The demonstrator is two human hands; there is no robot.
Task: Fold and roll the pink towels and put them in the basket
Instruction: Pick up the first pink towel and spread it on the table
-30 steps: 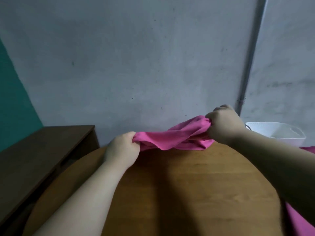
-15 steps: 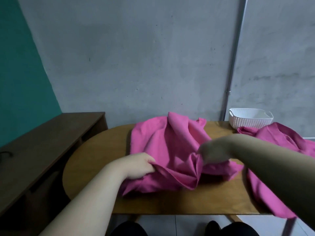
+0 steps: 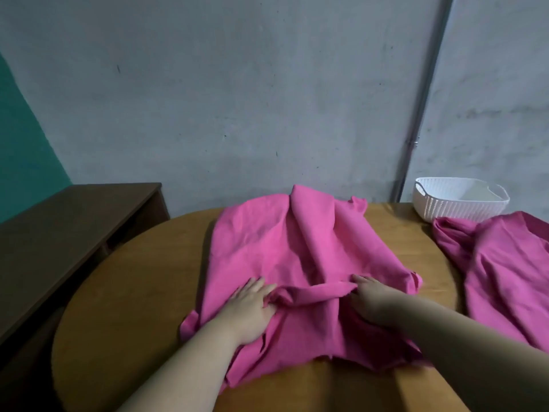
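Since the cloth left the air: 1 s ago both fists held it bunched above the tabletop. 0.5 s ago it had dropped & the hands were tugging at it. Now the pink towel (image 3: 297,248) lies spread on the table (image 3: 133,292), far edge twd the wall, near edge at the table's front.
Meaning for task: spreading step looks abt done. No fold or roll made yet, and no towel shows in the basket (image 3: 463,209). I'd judge the task early.
L hand: left hand (image 3: 249,310) lies flat on the towel's near-left part, fingers straight, gripping nothing.
R hand: right hand (image 3: 371,298) rests on the towel's near-right part. Fingers look stretched out w/ nothing gripped, but it's a bit blurred, so thumb unclear.
Between hands: a raised ridge (image 3: 315,292) of cloth runs from L fingertips to R fingertips. A taller crease runs up the middle twd the wall. Prob needs smoothing before the 1st fold.
Count, towels: 2. One under the hands. The second towel (image 3: 505,269) is crumpled at the table's right, apart from the 1st, its far end just in front of the basket.
Count, baskets: 1, white, far right of table by the wall.
Count, hands: 2, both on the same towel.
Count, other: 1 table, 1 dark side bench (image 3: 74,218) at left, 1 pipe (image 3: 421,114) up the wall.
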